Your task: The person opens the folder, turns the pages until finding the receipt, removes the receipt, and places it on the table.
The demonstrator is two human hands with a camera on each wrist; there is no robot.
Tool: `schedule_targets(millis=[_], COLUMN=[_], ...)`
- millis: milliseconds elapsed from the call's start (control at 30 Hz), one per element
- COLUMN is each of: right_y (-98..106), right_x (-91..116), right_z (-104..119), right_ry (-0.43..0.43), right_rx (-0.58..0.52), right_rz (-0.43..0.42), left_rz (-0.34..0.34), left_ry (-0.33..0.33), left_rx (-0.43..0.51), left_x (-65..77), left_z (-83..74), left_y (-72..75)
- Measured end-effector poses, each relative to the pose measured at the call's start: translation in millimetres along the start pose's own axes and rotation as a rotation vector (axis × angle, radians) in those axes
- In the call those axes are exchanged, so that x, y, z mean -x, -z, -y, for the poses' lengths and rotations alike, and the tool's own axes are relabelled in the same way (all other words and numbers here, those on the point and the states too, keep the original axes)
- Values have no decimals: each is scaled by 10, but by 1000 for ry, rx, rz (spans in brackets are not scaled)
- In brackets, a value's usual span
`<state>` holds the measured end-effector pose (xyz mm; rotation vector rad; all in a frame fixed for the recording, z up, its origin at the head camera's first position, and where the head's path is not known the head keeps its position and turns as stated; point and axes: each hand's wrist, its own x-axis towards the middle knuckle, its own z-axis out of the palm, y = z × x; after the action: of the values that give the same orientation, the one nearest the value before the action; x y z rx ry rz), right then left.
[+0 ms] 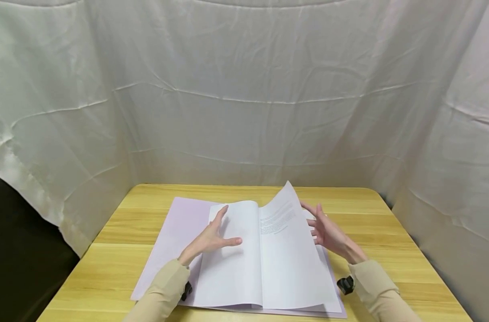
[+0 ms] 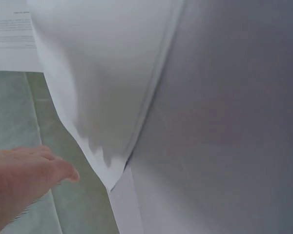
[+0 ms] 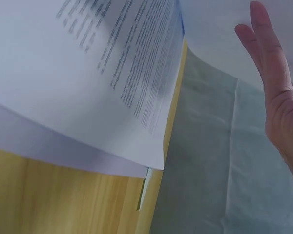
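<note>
2 sets of fingers (image 1: 221, 214) spread apart, left hand (image 1: 210, 238) above left page (image 1: 233, 279), right hand (image 1: 329, 233) at raised page's (image 1: 289, 264) edge

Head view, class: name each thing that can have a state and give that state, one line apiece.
Lilac cover: spread open.
Left page: lying over the cover, no print visible.
Right page: top outer corner raised.
Left hand: thumb and fingers spread.
Right hand: fingers extended, partly behind the raised page.
Curtain: hanging, creased.

Printed lines (image 1: 277, 219) on raised page (image 1: 291, 264) — illegible.
</note>
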<state>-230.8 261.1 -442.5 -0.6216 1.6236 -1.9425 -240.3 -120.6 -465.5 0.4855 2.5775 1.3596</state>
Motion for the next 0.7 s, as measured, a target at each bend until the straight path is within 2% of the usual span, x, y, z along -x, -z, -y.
schedule_targets(millis=[367,700], right_y=[-122,-232], right_x=[-59,-99], right_z=[17,27], right_ry=[16,-7], right_rx=[4,106], right_rz=[54,13], left_rz=[37,42], left_ry=[-22,-47], left_rx=[82,107], left_x=[1,-36], left_z=[-77,-161], left_y=[-25,-53])
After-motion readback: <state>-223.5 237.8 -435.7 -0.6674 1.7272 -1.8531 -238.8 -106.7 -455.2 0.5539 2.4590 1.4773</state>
